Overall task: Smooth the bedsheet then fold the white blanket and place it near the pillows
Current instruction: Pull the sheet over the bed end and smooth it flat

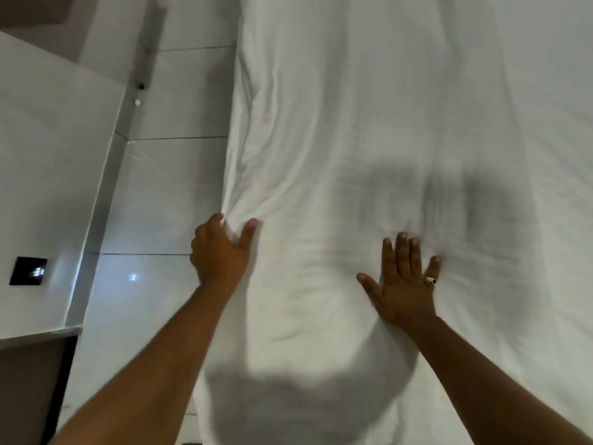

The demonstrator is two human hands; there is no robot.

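Note:
A white bedsheet (369,123) covers the bed and fills most of the view, with creases running along its left side. My left hand (218,252) grips the sheet's left edge, thumb on top and fingers curled under a bunched fold. My right hand (406,281) lies flat on the sheet with fingers spread, a ring on one finger; fine wrinkles fan out around it. No blanket or pillows are in view.
A glossy white tiled floor (167,187) runs along the bed's left side. A white cabinet or wall panel (48,155) with a dark switch plate (28,271) stands at the far left. Two small objects, one dark and one white (138,102), lie on the floor.

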